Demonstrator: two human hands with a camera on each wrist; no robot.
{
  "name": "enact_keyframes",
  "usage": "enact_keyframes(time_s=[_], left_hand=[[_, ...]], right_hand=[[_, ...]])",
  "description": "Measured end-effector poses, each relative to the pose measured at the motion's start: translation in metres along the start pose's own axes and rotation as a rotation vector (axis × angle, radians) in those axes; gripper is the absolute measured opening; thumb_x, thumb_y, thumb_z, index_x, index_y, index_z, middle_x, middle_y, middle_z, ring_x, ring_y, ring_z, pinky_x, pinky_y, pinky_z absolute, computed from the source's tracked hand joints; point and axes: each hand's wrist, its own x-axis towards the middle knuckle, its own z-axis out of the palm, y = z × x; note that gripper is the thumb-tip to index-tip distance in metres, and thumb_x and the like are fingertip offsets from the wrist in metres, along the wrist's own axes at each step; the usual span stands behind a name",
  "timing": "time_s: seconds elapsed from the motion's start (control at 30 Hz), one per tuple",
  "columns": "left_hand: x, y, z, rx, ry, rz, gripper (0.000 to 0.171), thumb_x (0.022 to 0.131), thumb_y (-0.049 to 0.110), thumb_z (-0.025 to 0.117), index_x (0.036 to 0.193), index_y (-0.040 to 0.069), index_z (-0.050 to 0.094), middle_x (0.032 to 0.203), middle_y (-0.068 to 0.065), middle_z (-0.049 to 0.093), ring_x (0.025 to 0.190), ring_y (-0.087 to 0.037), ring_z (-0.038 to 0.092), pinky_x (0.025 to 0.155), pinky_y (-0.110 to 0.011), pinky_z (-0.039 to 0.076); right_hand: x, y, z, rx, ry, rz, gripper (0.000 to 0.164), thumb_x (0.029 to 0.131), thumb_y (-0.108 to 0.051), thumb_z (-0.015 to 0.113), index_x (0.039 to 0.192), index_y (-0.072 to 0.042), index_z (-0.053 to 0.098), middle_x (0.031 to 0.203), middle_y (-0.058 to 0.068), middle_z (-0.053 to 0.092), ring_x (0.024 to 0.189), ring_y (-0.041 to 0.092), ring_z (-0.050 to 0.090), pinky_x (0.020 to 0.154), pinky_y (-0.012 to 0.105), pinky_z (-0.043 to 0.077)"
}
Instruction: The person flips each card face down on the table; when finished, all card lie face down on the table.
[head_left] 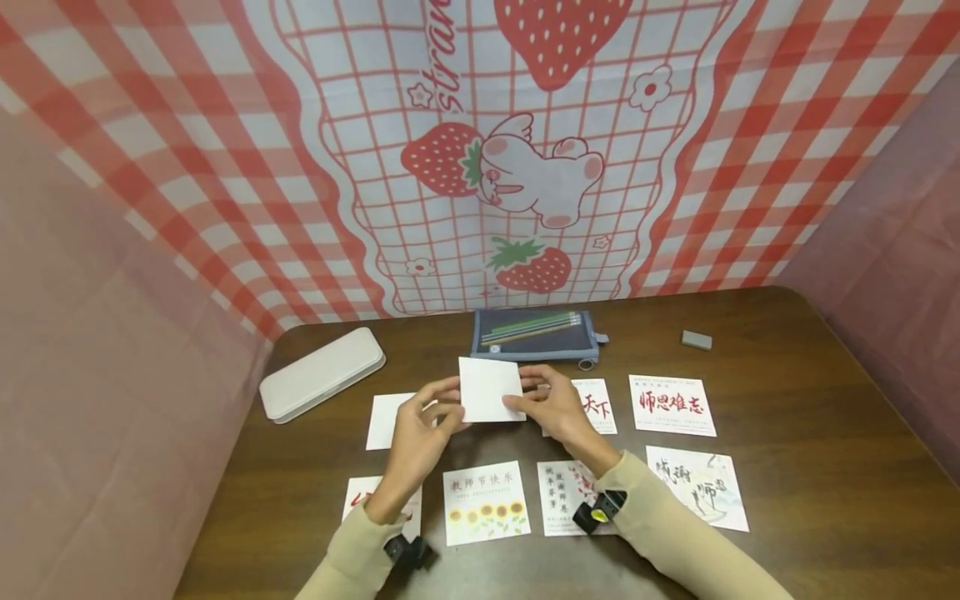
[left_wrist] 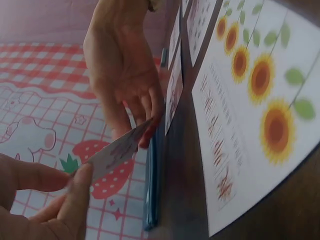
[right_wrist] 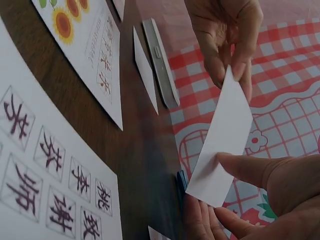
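A white card is held up between both hands above the table, its blank side toward the head camera. The left hand pinches its lower left corner between thumb and fingers. At the opposite edge the right hand grips it, the thumb lying across the blank side and the fingers behind. Faint print shows on the card's other side in the left wrist view. Below the left hand lies another blank-faced card. A card with red characters is partly hidden behind the right hand.
Nearer on the table lie a sunflower card, a blossom card and a red-lettered card, with two more cards at right. Behind are a white case, a mesh pencil pouch and a grey block.
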Motion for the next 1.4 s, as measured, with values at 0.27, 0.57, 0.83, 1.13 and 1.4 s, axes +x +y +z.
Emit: enact_keyframes(time_s=[0.27,0.57,0.83,1.13,1.4], left_hand=[[0.007,-0.003,-0.009,0.379,0.073,0.025,0.040,0.083,-0.009,0.072,0.122,-0.003,0.073,0.103,-0.020,0.075,0.092,-0.033,0.078,0.068,-0.018,0.056],[0.010,-0.012,-0.011,0.542,-0.001,-0.032,0.038,0.080,-0.006,0.075,0.118,-0.006,0.073,0.099,-0.019,0.076,0.087,-0.031,0.078,0.068,-0.025,0.059],[0.012,-0.015,-0.011,0.548,-0.040,-0.086,0.040,0.079,-0.005,0.076,0.118,-0.010,0.071,0.099,-0.021,0.076,0.084,-0.031,0.078,0.072,-0.034,0.064],[0.014,-0.017,-0.011,0.561,-0.059,-0.112,0.040,0.080,-0.001,0.078,0.117,-0.012,0.070,0.098,-0.022,0.076,0.083,-0.030,0.078,0.074,-0.036,0.065],[0.016,-0.018,-0.009,0.553,-0.086,-0.151,0.041,0.083,0.001,0.078,0.120,-0.012,0.069,0.102,-0.022,0.076,0.089,-0.032,0.078,0.078,-0.037,0.065]], right_hand=[[0.001,0.002,-0.004,-0.064,0.029,-0.050,0.044,0.083,-0.008,0.085,0.123,-0.003,0.068,0.110,0.017,0.071,0.088,0.019,0.072,0.071,0.021,0.056],[0.004,0.006,-0.008,-0.144,-0.006,-0.046,0.040,0.081,-0.006,0.086,0.116,0.001,0.069,0.101,0.014,0.071,0.080,0.015,0.070,0.066,0.021,0.057],[0.007,0.007,-0.007,-0.140,-0.050,-0.032,0.041,0.079,-0.002,0.086,0.114,0.006,0.067,0.093,0.014,0.070,0.069,0.009,0.068,0.057,0.022,0.057],[0.008,0.004,-0.006,-0.193,-0.077,-0.046,0.044,0.079,-0.002,0.087,0.117,0.007,0.067,0.092,0.016,0.071,0.065,0.009,0.068,0.052,0.022,0.055],[0.009,0.002,-0.008,-0.272,-0.093,-0.010,0.050,0.080,-0.013,0.090,0.122,0.003,0.067,0.095,0.013,0.073,0.059,0.011,0.068,0.051,0.026,0.056]])
